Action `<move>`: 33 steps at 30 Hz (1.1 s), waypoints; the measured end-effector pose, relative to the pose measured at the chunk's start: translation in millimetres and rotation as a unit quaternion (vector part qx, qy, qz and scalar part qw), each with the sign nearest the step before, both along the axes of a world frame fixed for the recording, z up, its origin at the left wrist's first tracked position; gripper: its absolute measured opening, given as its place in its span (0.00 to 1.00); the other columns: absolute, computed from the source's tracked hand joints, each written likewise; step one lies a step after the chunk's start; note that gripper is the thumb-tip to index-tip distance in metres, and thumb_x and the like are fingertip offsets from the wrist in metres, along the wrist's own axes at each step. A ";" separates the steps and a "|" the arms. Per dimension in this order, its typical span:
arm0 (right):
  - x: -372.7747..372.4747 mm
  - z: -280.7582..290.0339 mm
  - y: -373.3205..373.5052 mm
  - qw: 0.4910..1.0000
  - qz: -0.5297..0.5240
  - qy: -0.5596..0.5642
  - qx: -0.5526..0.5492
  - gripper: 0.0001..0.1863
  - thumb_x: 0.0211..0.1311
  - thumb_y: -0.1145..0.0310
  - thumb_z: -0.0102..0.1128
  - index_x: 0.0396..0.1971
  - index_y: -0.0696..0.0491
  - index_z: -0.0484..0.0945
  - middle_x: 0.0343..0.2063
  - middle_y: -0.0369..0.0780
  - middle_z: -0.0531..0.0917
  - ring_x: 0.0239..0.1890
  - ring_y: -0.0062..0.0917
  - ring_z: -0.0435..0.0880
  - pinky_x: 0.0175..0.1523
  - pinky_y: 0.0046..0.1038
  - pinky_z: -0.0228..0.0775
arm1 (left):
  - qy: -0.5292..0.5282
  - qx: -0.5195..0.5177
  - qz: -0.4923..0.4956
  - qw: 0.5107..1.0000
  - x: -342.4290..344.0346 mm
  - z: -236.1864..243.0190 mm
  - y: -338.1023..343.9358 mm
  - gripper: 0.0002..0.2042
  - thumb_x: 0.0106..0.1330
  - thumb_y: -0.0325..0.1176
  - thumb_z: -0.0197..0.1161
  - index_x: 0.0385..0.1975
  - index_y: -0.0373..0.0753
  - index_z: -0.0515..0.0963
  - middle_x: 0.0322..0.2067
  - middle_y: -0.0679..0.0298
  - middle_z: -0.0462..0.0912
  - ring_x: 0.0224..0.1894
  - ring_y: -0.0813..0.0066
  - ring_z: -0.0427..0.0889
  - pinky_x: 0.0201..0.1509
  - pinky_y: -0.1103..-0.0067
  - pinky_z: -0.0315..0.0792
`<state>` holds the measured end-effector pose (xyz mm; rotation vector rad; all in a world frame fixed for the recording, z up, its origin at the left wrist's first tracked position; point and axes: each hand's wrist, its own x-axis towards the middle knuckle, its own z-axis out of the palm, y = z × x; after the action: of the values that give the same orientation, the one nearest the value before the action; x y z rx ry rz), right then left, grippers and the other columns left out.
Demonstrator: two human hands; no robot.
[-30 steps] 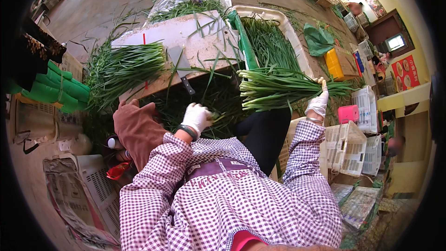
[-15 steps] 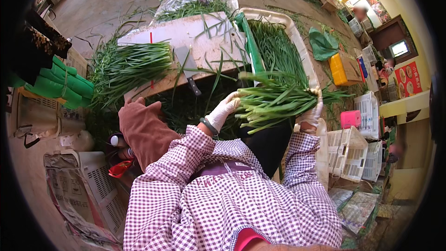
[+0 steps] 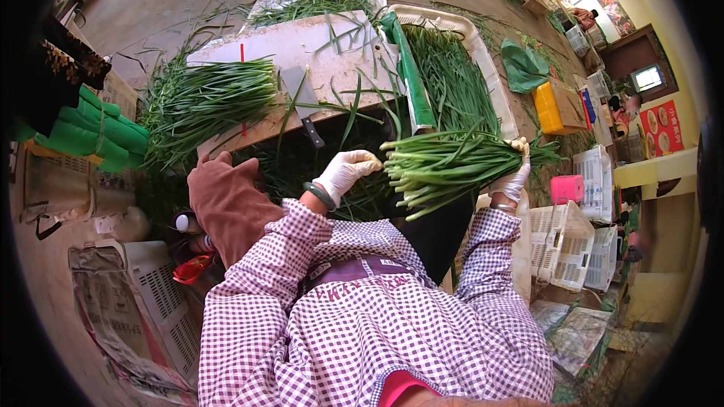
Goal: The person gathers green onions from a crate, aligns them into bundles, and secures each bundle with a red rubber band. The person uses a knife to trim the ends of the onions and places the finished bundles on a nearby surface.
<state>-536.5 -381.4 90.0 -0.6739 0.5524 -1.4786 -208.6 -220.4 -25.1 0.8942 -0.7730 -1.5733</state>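
My right hand, in a white glove, grips a bunch of garlic chives near its leafy end. The pale stem ends point left, toward my left hand. That hand, also gloved, is a short way from the stems, with its fingers pressed together; whether anything thin is between them is too small to make out. Behind the held bunch, more chives fill a long white crate. A cutting board carries a pile of chives at its left and a knife near its front edge.
A brown cloth is draped left of my left forearm. Rolled green bags lie at the far left. White plastic baskets stand at the right, near a yellow container and a pink box. Loose leaves are scattered on the floor.
My left hand has come away from the stem ends and moved slightly left. The bunch in my right hand now looks more even and has tilted slightly.
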 end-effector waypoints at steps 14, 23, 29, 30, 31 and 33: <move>4.6 -10.5 -12.1 0.999 0.000 -0.037 0.014 0.10 0.67 0.63 0.52 0.28 0.52 0.73 0.23 0.34 0.75 0.31 0.24 0.74 0.50 0.29 0.69 | 0.126 0.125 0.013 0.984 -73.3 3.9 7.8 0.14 0.63 0.32 0.63 0.47 0.35 0.77 0.40 0.64 0.82 0.40 0.79 0.79 0.49 0.80 0.72; 10.5 -10.4 -9.5 0.999 -0.006 -0.037 0.028 0.11 0.67 0.63 0.53 0.26 0.52 0.74 0.23 0.35 0.76 0.31 0.24 0.74 0.50 0.29 0.69 | 0.164 0.149 0.124 0.967 -85.5 7.0 15.1 0.12 0.62 0.24 0.61 0.46 0.33 0.76 0.41 0.62 0.82 0.43 0.77 0.81 0.52 0.80 0.73; 13.2 -6.1 -10.3 0.999 -0.023 -0.026 0.035 0.13 0.67 0.62 0.53 0.23 0.52 0.74 0.23 0.36 0.77 0.32 0.26 0.75 0.49 0.29 0.70 | 0.141 0.096 0.157 0.973 -88.7 2.1 15.1 0.10 0.61 0.24 0.65 0.41 0.33 0.79 0.39 0.63 0.83 0.39 0.79 0.80 0.49 0.81 0.73; 14.3 -5.8 -9.9 0.999 -0.025 -0.022 0.033 0.13 0.67 0.62 0.53 0.23 0.52 0.74 0.23 0.36 0.77 0.32 0.26 0.75 0.49 0.29 0.70 | 0.152 0.083 0.172 0.970 -89.8 -2.9 14.7 0.09 0.61 0.24 0.64 0.40 0.34 0.79 0.38 0.63 0.83 0.39 0.79 0.80 0.49 0.81 0.73; 13.6 -6.6 -10.2 0.999 -0.028 -0.022 0.036 0.13 0.67 0.62 0.52 0.24 0.52 0.74 0.23 0.36 0.77 0.32 0.26 0.75 0.49 0.29 0.70 | 0.162 0.070 0.187 0.966 -90.0 -3.0 14.2 0.08 0.61 0.24 0.64 0.39 0.34 0.79 0.38 0.64 0.83 0.39 0.79 0.80 0.49 0.81 0.73; 12.6 -8.1 -11.3 0.998 -0.035 -0.023 0.042 0.13 0.67 0.62 0.52 0.24 0.52 0.74 0.23 0.36 0.77 0.32 0.26 0.75 0.49 0.29 0.70 | 0.161 0.063 0.193 0.966 -86.5 -4.2 14.6 0.07 0.61 0.24 0.64 0.39 0.35 0.79 0.37 0.64 0.83 0.39 0.80 0.80 0.49 0.83 0.73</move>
<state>-523.9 -392.7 81.9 -0.5581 0.6037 -1.5249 -295.1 -205.8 -29.3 0.7958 -0.2492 -1.3797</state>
